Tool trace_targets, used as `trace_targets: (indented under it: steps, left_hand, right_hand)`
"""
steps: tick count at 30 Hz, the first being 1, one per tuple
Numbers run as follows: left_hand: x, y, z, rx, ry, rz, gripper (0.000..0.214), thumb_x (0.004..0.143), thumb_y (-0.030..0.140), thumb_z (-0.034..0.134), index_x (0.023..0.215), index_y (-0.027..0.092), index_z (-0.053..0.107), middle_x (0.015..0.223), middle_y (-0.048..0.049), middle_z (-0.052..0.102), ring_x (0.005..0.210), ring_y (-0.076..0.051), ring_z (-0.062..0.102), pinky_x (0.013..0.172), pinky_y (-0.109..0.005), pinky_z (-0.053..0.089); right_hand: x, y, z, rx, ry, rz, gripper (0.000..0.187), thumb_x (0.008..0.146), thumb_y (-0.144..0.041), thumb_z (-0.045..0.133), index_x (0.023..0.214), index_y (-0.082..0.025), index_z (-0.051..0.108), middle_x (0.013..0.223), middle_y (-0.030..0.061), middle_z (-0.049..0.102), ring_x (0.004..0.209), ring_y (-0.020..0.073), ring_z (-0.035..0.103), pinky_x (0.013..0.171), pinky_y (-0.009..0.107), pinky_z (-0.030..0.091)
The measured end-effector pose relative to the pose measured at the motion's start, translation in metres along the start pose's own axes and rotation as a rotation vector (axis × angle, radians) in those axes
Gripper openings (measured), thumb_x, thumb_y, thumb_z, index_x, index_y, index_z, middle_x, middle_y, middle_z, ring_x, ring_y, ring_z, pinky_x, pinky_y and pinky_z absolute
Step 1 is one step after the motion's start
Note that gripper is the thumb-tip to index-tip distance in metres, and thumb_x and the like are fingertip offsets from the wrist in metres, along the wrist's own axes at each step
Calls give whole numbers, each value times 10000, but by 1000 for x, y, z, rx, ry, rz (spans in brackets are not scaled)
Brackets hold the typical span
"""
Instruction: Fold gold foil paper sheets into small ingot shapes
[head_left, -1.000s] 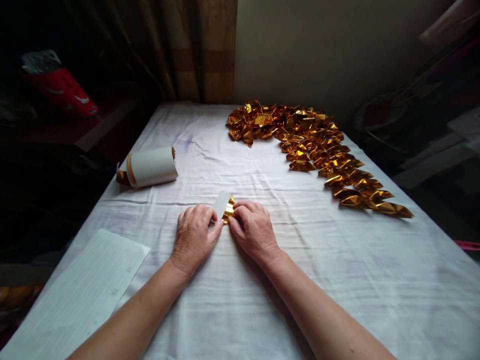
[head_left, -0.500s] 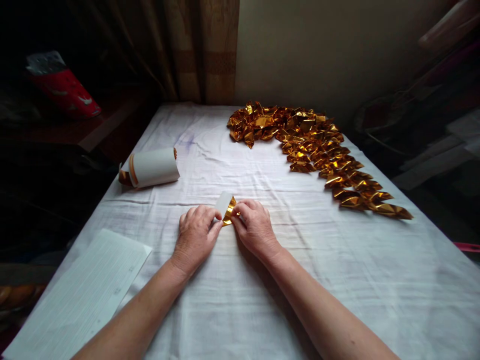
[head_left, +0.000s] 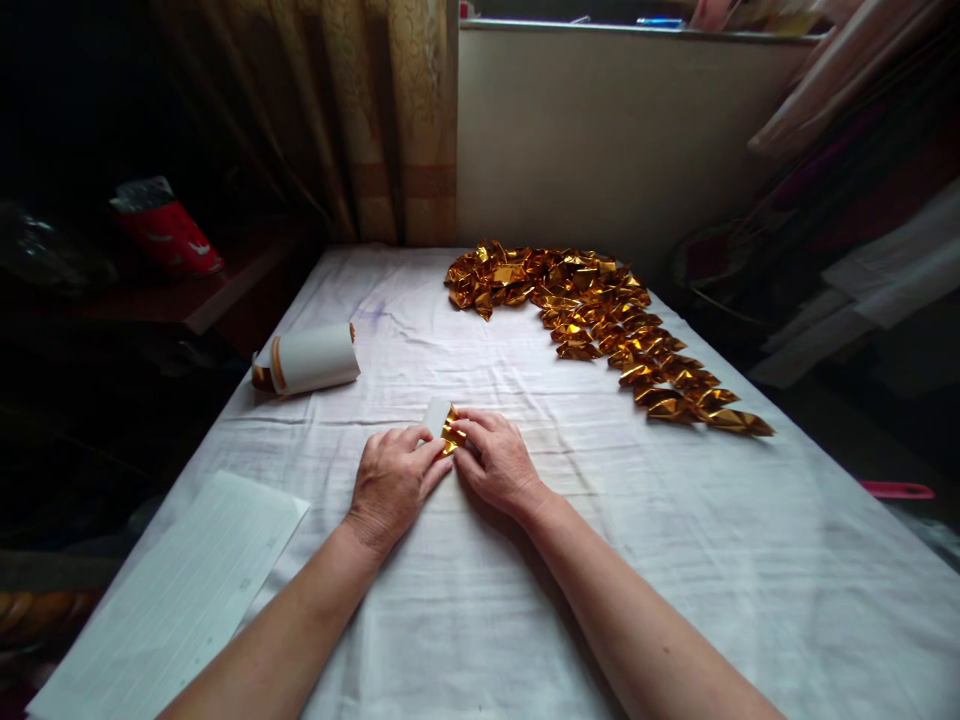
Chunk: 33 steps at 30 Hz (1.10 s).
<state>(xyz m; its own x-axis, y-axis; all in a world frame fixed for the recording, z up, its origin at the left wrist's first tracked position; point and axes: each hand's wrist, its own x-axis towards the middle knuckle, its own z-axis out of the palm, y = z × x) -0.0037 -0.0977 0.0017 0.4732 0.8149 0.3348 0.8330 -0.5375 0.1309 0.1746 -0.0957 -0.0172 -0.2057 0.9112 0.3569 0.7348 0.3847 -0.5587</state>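
Note:
A small piece of gold foil paper (head_left: pixel 451 437) with a white section lies on the cloth, partly folded, between my two hands. My left hand (head_left: pixel 391 482) holds its near left edge, thumb and fingertips closed against it. On the other side, my right hand (head_left: pixel 496 458) has its fingertips pressed on the gold part, fingers drawn together. The fingers hide some of the folds. Farther back, many folded gold foil pieces (head_left: pixel 581 300) lie in overlapping rows that curve down the right side.
A white paper roll (head_left: pixel 315 360) with an orange-brown band lies at the left. Nearer, lined white sheets (head_left: pixel 180 590) rest by the left edge of the cloth-covered table (head_left: pixel 675 560). A red container (head_left: pixel 176 238) stands on a dark side surface. A pink handle (head_left: pixel 898 490) shows beyond the right edge.
The camera has tilted up, showing more wall and a sill. My right fingers have shifted onto the gold part of the foil paper, closer to my left hand.

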Motion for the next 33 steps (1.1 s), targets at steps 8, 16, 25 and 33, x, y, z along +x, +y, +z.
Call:
trace_targets:
  steps: [8, 16, 25, 33]
  left_hand:
    - [4, -4, -1, 100, 11, 75, 116, 912, 322, 614, 929, 239, 694, 903, -20, 717, 843, -223, 617, 766, -368, 392]
    - [-1, -17, 4, 126, 133, 205, 201, 971, 232, 495, 827, 199, 631, 768, -21, 677, 743, -190, 604, 729, -342, 394]
    - [-25, -19, -4, 35, 101, 118, 139, 917, 183, 529, 942, 227, 659, 935, -39, 664, 860, -197, 577, 779, -334, 437]
    - [-34, -4, -14, -2, -21, -44, 136, 933, 279, 537, 925, 238, 667, 906, -35, 668, 863, -223, 568, 776, -358, 413]
  right_hand:
    - [1, 7, -3, 28, -48, -107, 419, 770, -107, 551, 1162, -220, 644, 1245, 57, 668, 1151, 224, 561, 1002, 398, 428]
    - [9, 10, 0, -92, -21, -127, 413, 827, -106, 562, 1212, -235, 638, 1266, 51, 663, 1157, 227, 567, 962, 392, 444]
    - [1, 11, -5, -123, -75, -292, 146, 926, -239, 586, 977, -248, 723, 1036, 42, 734, 926, 184, 614, 839, 327, 443]
    - [-1, 12, -8, -120, -99, -210, 133, 926, -255, 598, 969, -234, 722, 1001, 57, 700, 910, 185, 604, 828, 319, 436]
